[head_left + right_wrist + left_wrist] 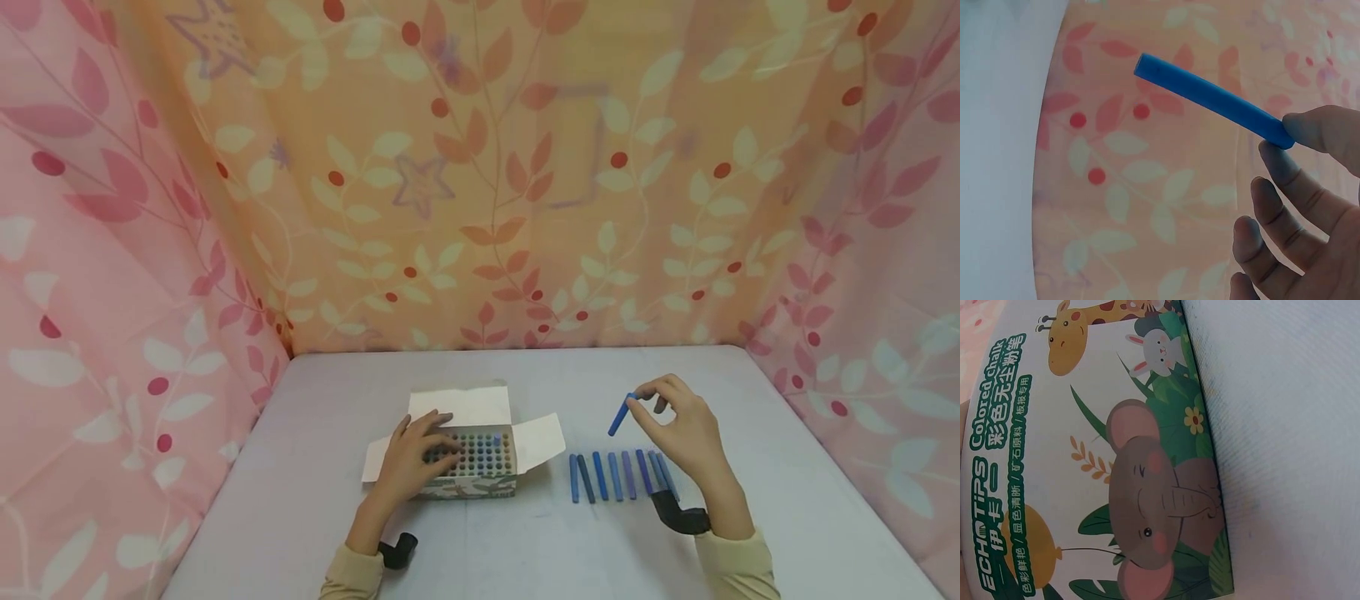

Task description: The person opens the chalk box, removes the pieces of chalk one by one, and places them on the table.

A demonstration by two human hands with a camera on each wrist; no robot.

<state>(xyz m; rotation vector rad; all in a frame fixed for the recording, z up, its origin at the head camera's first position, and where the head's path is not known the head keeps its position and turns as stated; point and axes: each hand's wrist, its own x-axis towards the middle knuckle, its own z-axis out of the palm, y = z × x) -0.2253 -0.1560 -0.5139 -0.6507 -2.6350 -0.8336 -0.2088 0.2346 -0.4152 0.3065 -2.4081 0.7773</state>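
Note:
In the head view my right hand (686,429) pinches one end of a blue chalk stick (619,417) between thumb and forefinger, above the table. The right wrist view shows that chalk stick (1210,97) slanting away from the fingertips, its far end free. My left hand (411,458) lies over the left part of an open chalk box (480,486), fingers spread and loosely bent. A grid of holes with chalk tops fills the box, and one blue stick (497,440) stands higher near its back right. Printed animals cover the box side (1094,481) in the left wrist view.
Several blue and violet chalk sticks (601,477) lie in a row right of the box. White flaps (540,442) fold outward from the box. A pale cloth covers the table (510,558), and patterned curtains (480,208) stand behind and at both sides.

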